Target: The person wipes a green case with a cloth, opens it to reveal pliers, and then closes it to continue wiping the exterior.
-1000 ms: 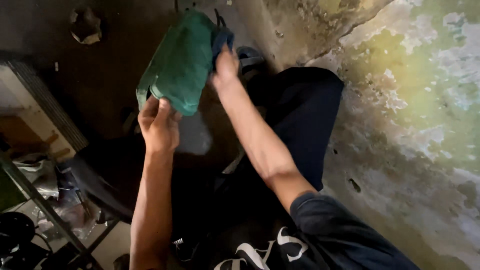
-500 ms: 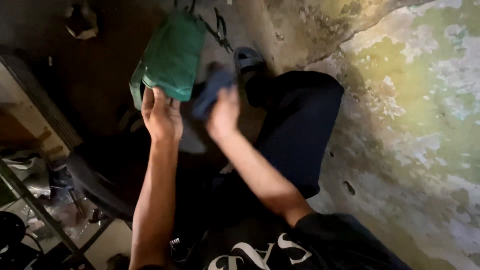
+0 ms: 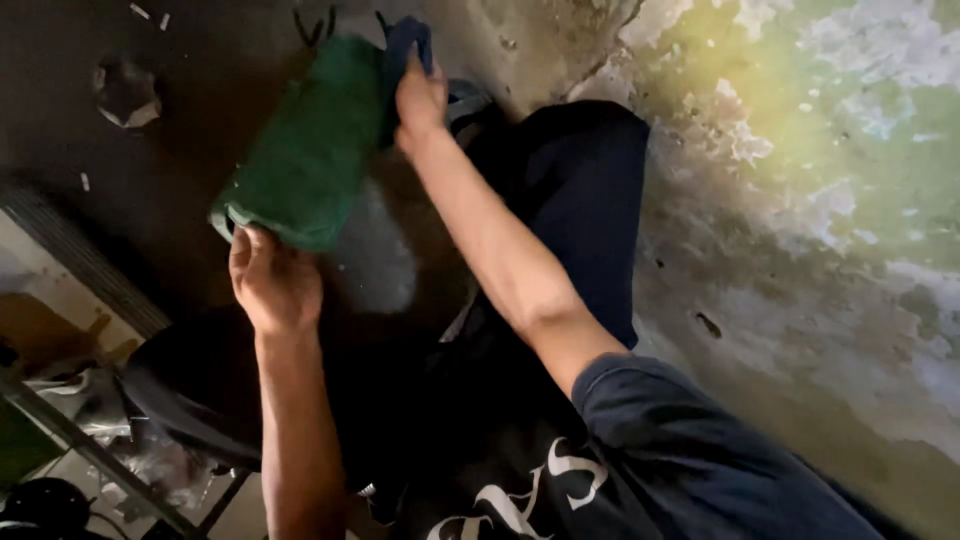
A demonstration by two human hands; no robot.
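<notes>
The left hand (image 3: 272, 285) gripped the soft green cloth bag (image 3: 305, 150) at its 7 o'clock corner, and the right hand (image 3: 420, 100) pinched a dark blue cloth (image 3: 408, 40) at 1 o'clock.

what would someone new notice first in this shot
The green fabric bag at upper centre stands out, gripped at its lower end by the left hand while the right hand presses a dark blue cloth against its top. To the right runs a peeling, green-stained wall.

Matt green cloth bag (image 3: 305, 150), rough peeling wall (image 3: 800, 200)
</notes>
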